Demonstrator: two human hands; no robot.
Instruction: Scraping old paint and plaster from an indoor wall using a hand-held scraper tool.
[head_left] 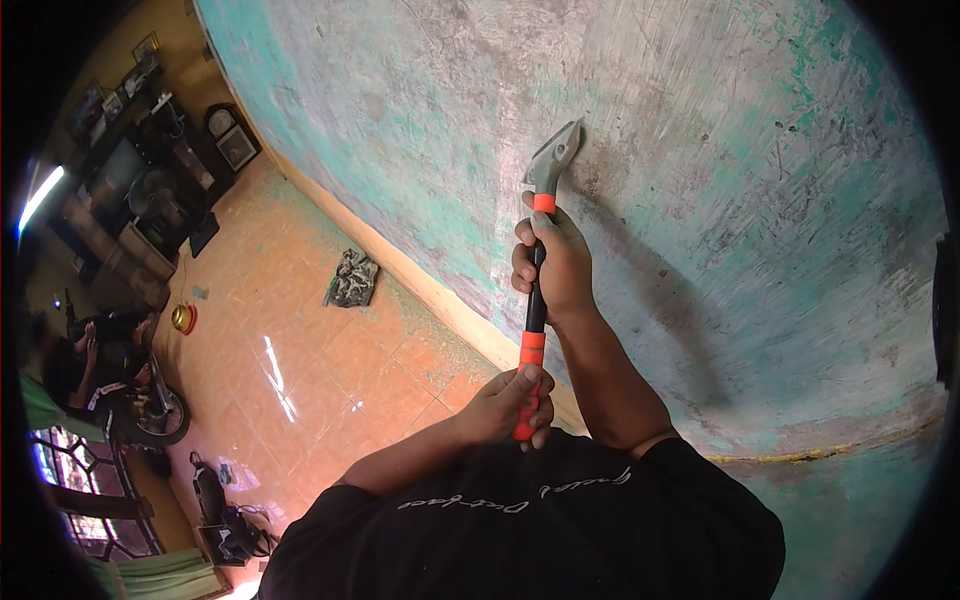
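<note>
Both my hands grip a long-handled scraper (537,292) with a black shaft, orange grip and collar, and a grey metal head. My left hand (517,402) is wrapped round the orange grip at the lower end. Higher up, my right hand (556,258) closes round the black shaft just under the orange collar. The scraper's head (556,156) is at the wall (420,120), its blade edge on or very close to the surface; I cannot tell which. Turquoise paint remnants and grey-white scratched patches cover that wall.
Paint flakes lie along the wall's base on the orange tiled floor (330,360). A crumpled patterned cloth or bag (352,279) rests there. Farther left are a gold-and-red round object (184,318), a motorcycle (150,405), a fan (155,193) and dark furniture. A person (75,360) is beside the motorcycle.
</note>
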